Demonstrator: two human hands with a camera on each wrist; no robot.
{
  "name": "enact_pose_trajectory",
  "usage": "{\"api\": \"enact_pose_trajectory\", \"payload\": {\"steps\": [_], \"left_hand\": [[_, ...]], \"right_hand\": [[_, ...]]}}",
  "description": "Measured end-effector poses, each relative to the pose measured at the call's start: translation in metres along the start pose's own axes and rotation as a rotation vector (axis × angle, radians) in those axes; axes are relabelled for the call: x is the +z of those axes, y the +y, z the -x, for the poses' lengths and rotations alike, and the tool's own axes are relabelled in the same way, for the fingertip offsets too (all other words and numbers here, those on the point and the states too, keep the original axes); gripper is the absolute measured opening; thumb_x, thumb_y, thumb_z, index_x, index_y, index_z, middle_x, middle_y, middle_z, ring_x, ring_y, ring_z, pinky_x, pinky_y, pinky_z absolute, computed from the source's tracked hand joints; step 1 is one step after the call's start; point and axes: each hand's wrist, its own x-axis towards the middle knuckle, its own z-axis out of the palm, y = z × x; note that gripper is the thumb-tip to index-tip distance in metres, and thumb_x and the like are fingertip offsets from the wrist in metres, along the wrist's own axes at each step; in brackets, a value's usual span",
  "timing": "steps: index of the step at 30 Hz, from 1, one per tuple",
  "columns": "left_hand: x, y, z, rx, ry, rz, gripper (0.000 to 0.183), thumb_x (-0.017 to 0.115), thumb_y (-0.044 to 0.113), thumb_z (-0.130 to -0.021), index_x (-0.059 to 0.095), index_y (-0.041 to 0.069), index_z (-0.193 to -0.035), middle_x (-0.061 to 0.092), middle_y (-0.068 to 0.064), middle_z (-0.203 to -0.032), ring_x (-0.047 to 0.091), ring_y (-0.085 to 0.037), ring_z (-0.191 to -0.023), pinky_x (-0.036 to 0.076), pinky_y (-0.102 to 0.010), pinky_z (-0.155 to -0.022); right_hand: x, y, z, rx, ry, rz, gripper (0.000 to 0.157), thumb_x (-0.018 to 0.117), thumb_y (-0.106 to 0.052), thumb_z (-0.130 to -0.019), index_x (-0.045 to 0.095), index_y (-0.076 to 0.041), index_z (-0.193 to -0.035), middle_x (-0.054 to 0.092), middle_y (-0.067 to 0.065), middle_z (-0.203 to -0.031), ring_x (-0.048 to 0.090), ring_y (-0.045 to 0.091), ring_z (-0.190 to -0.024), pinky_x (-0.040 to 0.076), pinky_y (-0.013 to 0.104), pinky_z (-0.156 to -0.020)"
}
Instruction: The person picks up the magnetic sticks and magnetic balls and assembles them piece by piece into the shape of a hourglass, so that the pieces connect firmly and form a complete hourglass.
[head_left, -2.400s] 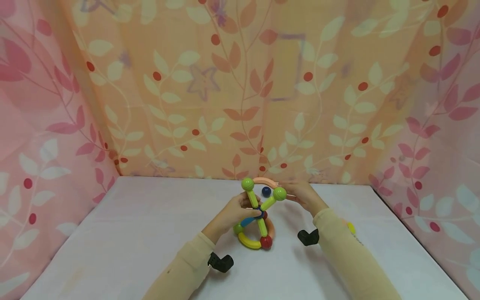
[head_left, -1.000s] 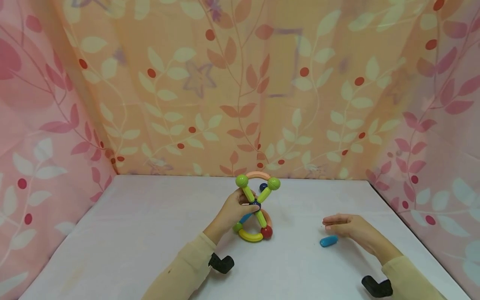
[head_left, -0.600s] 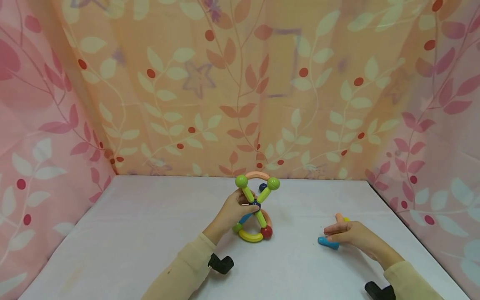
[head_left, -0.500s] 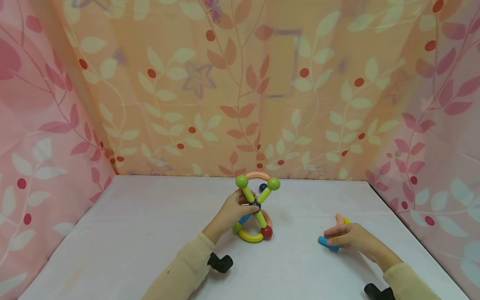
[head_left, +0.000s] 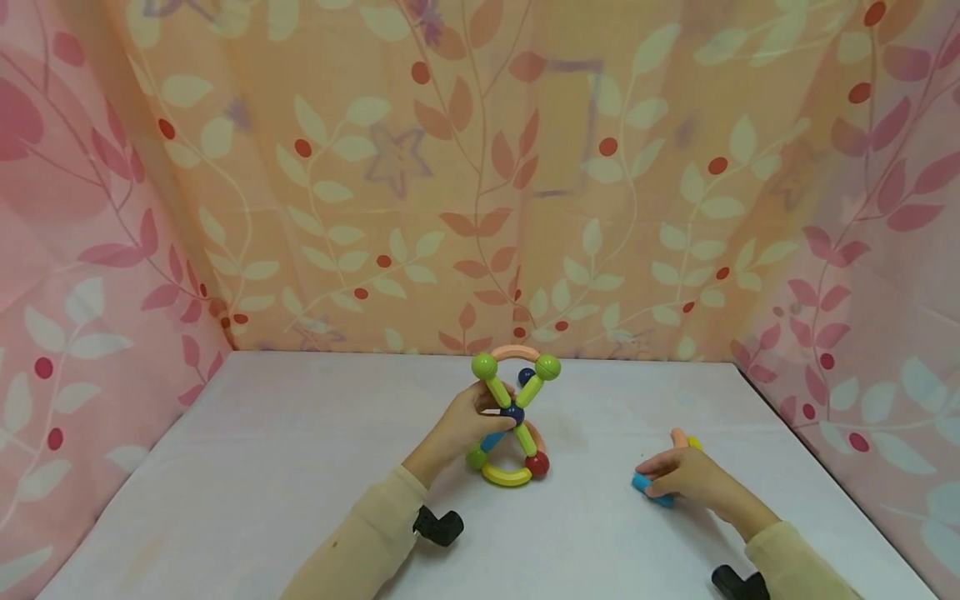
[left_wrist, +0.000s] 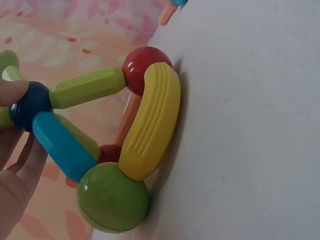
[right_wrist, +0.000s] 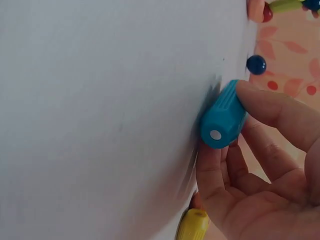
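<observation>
My left hand [head_left: 461, 425] grips a magnetic ball-and-stick toy at its middle dark blue ball [left_wrist: 31, 112]. The toy's lower ring shows a yellow curved stick [left_wrist: 156, 122], a green ball [left_wrist: 114, 197] and a red ball [head_left: 537, 464] near the white tabletop. Two lime sticks spread upward to green balls [head_left: 548, 367], with a peach curved stick [head_left: 515, 352] arching behind them. To the right, my right hand [head_left: 693, 477] pinches a blue magnetic stick [right_wrist: 222, 117] between thumb and fingers, just at the table surface. The stick's round end faces the right wrist camera.
Beyond my right hand lie a peach stick [head_left: 678, 437] and a yellow stick [right_wrist: 193, 225]. A loose dark blue ball [head_left: 526, 377] sits behind the toy. Floral curtains [head_left: 337, 208] enclose the back and sides of the white table [head_left: 300, 458].
My right hand went from beside the toy out to the right and now pinches the blue stick, which has turned slightly. My left hand keeps its grip on the toy, nearly still lately.
</observation>
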Motion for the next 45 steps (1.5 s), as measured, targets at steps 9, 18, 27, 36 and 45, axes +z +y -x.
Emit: {"api": "enact_pose_trajectory", "payload": {"steps": [9, 18, 27, 36, 45], "left_hand": [[0.009, 0.000, 0.003, 0.013, 0.041, 0.026, 0.040, 0.073, 0.009, -0.089, 0.059, 0.011, -0.127, 0.066, -0.006, -0.127, 0.059, -0.025, -0.121, 0.052, -0.042, -0.104], [-0.002, 0.008, 0.006, 0.035, 0.025, 0.063, 0.055, 0.072, 0.019, -0.092, 0.048, 0.017, -0.141, 0.062, -0.005, -0.137, 0.054, -0.027, -0.131, 0.042, -0.051, -0.113], [-0.020, 0.017, 0.005, 0.195, -0.032, 0.296, 0.063, 0.061, 0.006, -0.098, 0.031, 0.022, -0.151, 0.047, -0.014, -0.151, 0.054, -0.031, -0.134, 0.048, -0.041, -0.108], [-0.021, 0.018, 0.006, 0.196, -0.015, 0.281, 0.050, 0.057, 0.010, -0.101, 0.040, 0.015, -0.147, 0.048, -0.015, -0.150, 0.055, -0.032, -0.133, 0.051, -0.039, -0.104], [-0.021, 0.016, 0.005, 0.207, -0.021, 0.286, 0.048, 0.057, 0.011, -0.101, 0.042, 0.014, -0.146, 0.051, -0.016, -0.147, 0.057, -0.031, -0.130, 0.052, -0.039, -0.103]], "right_hand": [[0.011, -0.019, -0.002, -0.009, 0.003, -0.099, 0.036, 0.075, -0.015, -0.084, 0.069, 0.002, -0.115, 0.045, 0.031, -0.140, 0.060, 0.016, -0.088, 0.050, 0.024, -0.073], [0.026, -0.051, -0.003, -0.044, 0.076, -0.169, 0.045, 0.072, -0.024, -0.090, 0.064, -0.003, -0.129, 0.071, 0.009, -0.120, 0.063, 0.017, -0.104, 0.051, 0.042, -0.097], [0.052, -0.099, -0.005, -0.121, 0.264, -0.332, 0.041, 0.073, -0.024, -0.091, 0.065, -0.008, -0.127, 0.070, 0.006, -0.116, 0.063, 0.020, -0.110, 0.046, 0.053, -0.106], [0.080, -0.135, -0.012, -0.328, 0.380, -0.482, 0.032, 0.078, -0.012, -0.085, 0.069, -0.005, -0.115, 0.069, 0.006, -0.106, 0.063, 0.008, -0.100, 0.055, 0.019, -0.088], [0.098, -0.149, -0.015, -0.447, 0.396, -0.528, 0.027, 0.077, 0.000, -0.083, 0.068, 0.003, -0.108, 0.065, 0.018, -0.113, 0.069, 0.020, -0.101, 0.059, 0.023, -0.085]]}}
